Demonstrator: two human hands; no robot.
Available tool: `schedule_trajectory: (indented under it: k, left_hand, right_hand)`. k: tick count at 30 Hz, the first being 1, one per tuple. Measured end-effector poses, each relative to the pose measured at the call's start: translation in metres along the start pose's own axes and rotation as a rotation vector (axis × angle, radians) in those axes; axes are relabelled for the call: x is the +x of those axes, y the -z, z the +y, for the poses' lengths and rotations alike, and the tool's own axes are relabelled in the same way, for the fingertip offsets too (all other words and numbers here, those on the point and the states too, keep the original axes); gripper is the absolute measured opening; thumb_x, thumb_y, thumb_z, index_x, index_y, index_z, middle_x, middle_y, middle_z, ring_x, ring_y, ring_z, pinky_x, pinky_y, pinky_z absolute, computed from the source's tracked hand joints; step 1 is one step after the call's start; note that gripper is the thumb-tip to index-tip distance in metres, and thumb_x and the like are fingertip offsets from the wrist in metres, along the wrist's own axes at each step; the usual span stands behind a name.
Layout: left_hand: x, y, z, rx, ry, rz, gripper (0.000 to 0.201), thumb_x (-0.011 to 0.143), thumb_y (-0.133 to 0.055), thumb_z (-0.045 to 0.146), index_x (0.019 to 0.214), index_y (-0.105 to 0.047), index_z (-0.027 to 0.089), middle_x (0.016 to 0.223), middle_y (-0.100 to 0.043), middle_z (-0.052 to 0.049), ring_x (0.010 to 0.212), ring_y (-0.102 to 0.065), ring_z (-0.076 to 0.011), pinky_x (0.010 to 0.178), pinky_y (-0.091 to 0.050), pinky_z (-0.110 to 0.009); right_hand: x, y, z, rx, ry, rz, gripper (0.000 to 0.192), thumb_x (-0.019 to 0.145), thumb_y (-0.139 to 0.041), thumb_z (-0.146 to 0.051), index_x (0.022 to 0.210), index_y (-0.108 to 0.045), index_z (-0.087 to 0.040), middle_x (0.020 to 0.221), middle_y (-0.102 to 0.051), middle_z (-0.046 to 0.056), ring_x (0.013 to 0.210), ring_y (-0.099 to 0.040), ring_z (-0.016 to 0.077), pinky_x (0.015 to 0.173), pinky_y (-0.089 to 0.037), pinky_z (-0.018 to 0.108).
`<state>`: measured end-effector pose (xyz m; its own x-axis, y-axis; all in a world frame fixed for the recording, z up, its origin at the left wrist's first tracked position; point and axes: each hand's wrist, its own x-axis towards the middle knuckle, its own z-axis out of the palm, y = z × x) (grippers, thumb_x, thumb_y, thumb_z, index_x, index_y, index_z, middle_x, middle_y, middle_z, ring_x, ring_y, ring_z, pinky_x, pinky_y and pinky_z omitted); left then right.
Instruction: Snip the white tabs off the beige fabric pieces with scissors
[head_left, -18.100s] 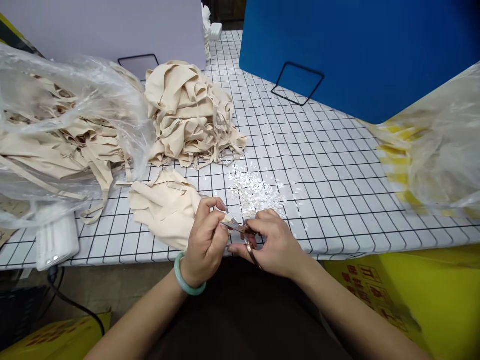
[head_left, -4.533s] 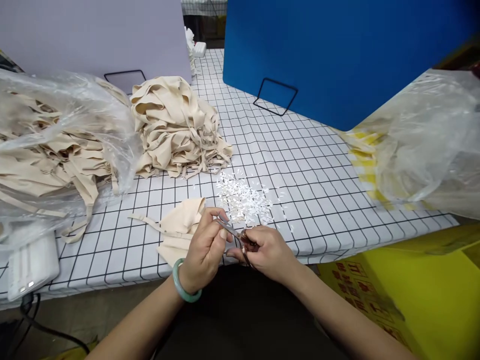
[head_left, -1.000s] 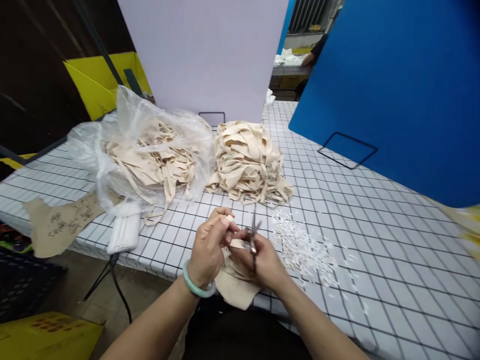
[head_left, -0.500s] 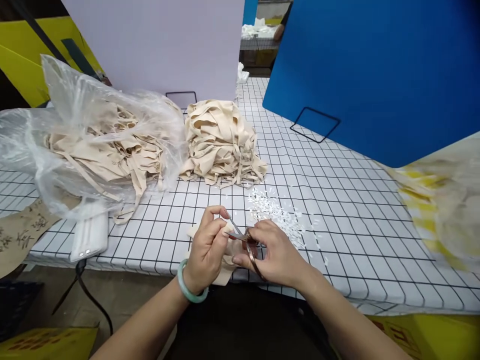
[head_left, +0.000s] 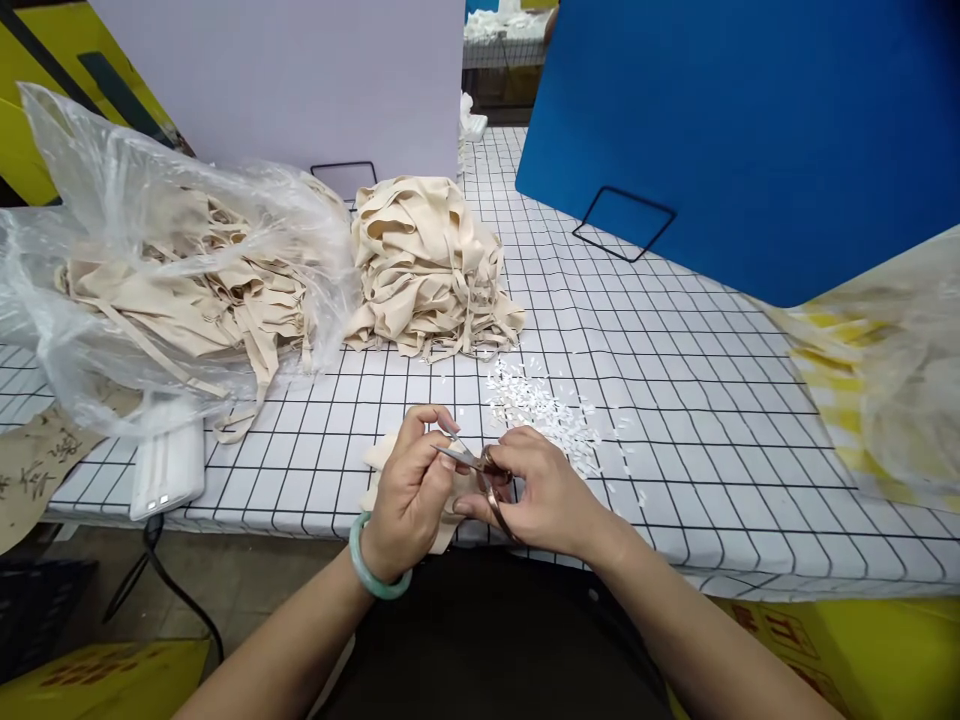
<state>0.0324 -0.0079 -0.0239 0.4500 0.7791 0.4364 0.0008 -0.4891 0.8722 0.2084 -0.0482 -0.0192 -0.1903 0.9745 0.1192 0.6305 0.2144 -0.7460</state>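
Since half a second ago my hands have barely shifted. Left hand [head_left: 411,495] pinches the beige fabric piece [head_left: 381,462] at the bench [head_left: 675,420] edge; right hand [head_left: 546,492] is closed around the scissors [head_left: 480,470], blades at the pinched spot. White clippings [head_left: 544,415] lie just beyond, the fabric stack [head_left: 427,265] and plastic bag [head_left: 172,280] farther back.
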Motion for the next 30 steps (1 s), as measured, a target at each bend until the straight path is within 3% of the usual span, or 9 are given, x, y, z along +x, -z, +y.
schedule_trajectory:
  k: [11,19,22,24,26,28,30]
  left_hand:
    - [0.006,-0.014,-0.001,0.001,0.007,-0.072,0.028,0.102,-0.039,0.016,0.081,-0.058,0.019,0.083,-0.052,-0.006,0.108,-0.047,-0.0214,0.089,-0.044,-0.034]
    - [0.014,-0.046,-0.013,-0.02,0.013,-0.238,0.027,0.102,-0.041,0.02,0.083,-0.06,0.017,0.092,-0.053,-0.008,0.108,-0.048,-0.0219,0.087,-0.046,-0.034]
    - [0.018,-0.056,-0.015,-0.056,0.08,-0.266,0.029,0.102,-0.042,0.022,0.081,-0.06,0.017,0.096,-0.052,-0.008,0.107,-0.05,-0.0212,0.087,-0.047,-0.033]
    - [0.023,-0.051,-0.013,-0.061,0.159,-0.268,0.031,0.102,-0.041,0.025,0.08,-0.06,0.017,0.101,-0.052,-0.009,0.103,-0.053,-0.0208,0.083,-0.049,-0.032]
    - [0.027,-0.032,-0.011,-0.009,0.196,-0.256,0.034,0.103,-0.039,0.027,0.078,-0.06,0.017,0.1,-0.054,-0.009,0.103,-0.055,-0.0213,0.082,-0.049,-0.033]
    - [0.025,-0.004,-0.01,0.18,0.182,-0.183,0.032,0.101,-0.043,0.029,0.075,-0.058,0.018,0.097,-0.055,-0.009,0.107,-0.055,-0.0238,0.086,-0.049,-0.036]
    - [0.015,0.027,-0.01,0.478,0.177,-0.083,0.021,0.095,-0.057,0.034,0.082,-0.06,0.018,0.104,-0.057,-0.011,0.116,-0.052,-0.0295,0.095,-0.046,-0.043]
  right_hand:
    - [-0.019,-0.007,0.017,-0.053,-0.074,0.096,0.057,0.084,-0.061,-0.067,0.055,-0.041,-0.021,0.051,-0.051,-0.002,0.053,-0.044,0.0125,0.066,-0.038,0.03]
    - [-0.051,-0.004,0.034,-0.04,-0.323,0.203,0.062,0.084,-0.059,-0.068,0.05,-0.036,-0.022,0.047,-0.046,-0.002,0.05,-0.042,0.0125,0.056,-0.037,0.027]
    - [-0.06,0.002,0.041,0.031,-0.467,0.21,0.061,0.08,-0.063,-0.069,0.05,-0.04,-0.021,0.047,-0.045,-0.003,0.048,-0.042,0.0119,0.048,-0.035,0.026]
    - [-0.064,0.015,0.045,0.023,-0.543,0.223,0.052,0.077,-0.066,-0.068,0.059,-0.052,-0.022,0.055,-0.054,-0.001,0.051,-0.049,0.014,0.047,-0.038,0.026]
    - [-0.065,0.03,0.048,-0.069,-0.553,0.26,0.045,0.075,-0.07,-0.066,0.076,-0.061,-0.022,0.072,-0.064,0.003,0.065,-0.059,0.0202,0.054,-0.045,0.03]
    - [-0.061,0.04,0.047,-0.154,-0.514,0.286,0.045,0.073,-0.073,-0.064,0.088,-0.062,-0.023,0.088,-0.067,0.008,0.082,-0.064,0.0271,0.065,-0.05,0.037]
    - [-0.052,0.036,0.042,-0.119,-0.467,0.266,0.043,0.074,-0.075,-0.06,0.092,-0.061,-0.023,0.094,-0.067,0.009,0.089,-0.064,0.0293,0.069,-0.052,0.04]
